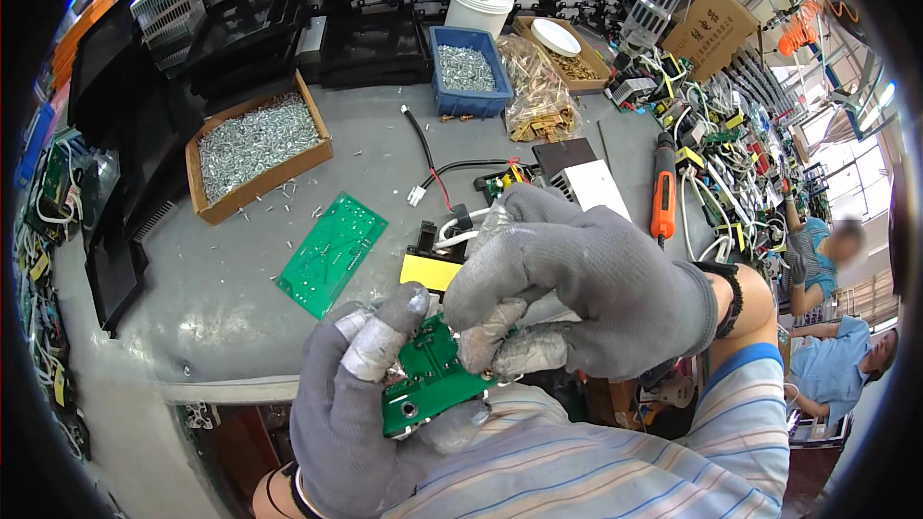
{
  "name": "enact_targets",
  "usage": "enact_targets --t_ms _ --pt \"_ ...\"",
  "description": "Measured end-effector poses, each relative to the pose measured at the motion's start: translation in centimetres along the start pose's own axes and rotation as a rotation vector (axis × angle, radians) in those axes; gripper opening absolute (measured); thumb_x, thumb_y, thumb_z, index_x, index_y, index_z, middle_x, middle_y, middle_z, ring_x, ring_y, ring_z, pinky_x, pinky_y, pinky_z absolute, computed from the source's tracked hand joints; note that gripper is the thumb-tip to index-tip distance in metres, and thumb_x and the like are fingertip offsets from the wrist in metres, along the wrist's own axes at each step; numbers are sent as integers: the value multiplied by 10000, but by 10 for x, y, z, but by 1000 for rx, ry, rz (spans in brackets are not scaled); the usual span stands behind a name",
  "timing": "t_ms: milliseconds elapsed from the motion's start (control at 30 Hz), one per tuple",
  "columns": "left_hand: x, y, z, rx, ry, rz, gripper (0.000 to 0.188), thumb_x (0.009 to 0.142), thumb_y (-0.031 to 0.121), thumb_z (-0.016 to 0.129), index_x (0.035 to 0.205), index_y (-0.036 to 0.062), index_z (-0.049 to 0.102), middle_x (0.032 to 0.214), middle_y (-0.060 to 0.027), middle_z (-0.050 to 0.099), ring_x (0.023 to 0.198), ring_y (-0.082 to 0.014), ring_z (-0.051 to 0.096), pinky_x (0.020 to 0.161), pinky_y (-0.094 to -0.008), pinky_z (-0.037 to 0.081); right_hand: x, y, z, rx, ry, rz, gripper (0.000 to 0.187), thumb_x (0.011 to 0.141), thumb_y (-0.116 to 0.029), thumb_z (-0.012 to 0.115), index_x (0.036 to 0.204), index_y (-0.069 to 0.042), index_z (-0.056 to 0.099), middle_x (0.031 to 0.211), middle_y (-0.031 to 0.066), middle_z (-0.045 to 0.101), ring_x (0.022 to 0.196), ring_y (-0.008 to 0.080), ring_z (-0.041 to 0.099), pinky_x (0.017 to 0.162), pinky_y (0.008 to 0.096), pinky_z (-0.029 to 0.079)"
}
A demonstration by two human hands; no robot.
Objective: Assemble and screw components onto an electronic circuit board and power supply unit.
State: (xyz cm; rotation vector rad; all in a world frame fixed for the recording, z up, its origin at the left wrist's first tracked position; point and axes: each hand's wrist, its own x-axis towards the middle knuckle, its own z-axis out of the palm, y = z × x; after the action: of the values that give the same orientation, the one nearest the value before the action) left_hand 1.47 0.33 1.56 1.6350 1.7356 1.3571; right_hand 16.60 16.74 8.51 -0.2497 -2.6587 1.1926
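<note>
Both of my hands wear grey gloves with silver tape around the fingertips. Held low over the table's front edge, a green circuit board [415, 386] sits tilted in my left hand [351, 423], thumb and fingers around its edges. My right hand [596, 293] reaches across to the board's right side, its fingers pinched together against it; whatever lies between those fingertips is hidden. Just beyond the hands is a component with a yellow face [430, 272] and white cables, partly covered by my right hand. Another green circuit board [332, 255] lies flat to the left.
A cardboard tray of screws [255, 149] stands at left, a blue bin of screws [468, 72] at the back. An orange electric screwdriver [663, 194] lies right, beside piled wired assemblies [726, 144]. Black panels [115, 173] line the left. Two people [832, 365] are far right.
</note>
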Motion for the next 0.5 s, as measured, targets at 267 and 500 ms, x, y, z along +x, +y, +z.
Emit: enact_targets --t_ms 267,500 --pt "0 2 -1 -35 11 -62 826 700 468 797 1307 9 475 1136 -142 521 974 -238 604 824 -348 507 3 -18 9 -363 167 -246 226 675 -179 764 892 -154 706 743 -59 599 757 180 542 782 374 417" --pt "-2 -1 4 21 4 -35 795 686 451 812 1288 38 496 1072 -118 538 927 -232 614 789 -335 508 6 -28 13 -424 142 -195 248 621 -149 728 864 -192 706 757 -12 517 756 253 530 743 409 439"
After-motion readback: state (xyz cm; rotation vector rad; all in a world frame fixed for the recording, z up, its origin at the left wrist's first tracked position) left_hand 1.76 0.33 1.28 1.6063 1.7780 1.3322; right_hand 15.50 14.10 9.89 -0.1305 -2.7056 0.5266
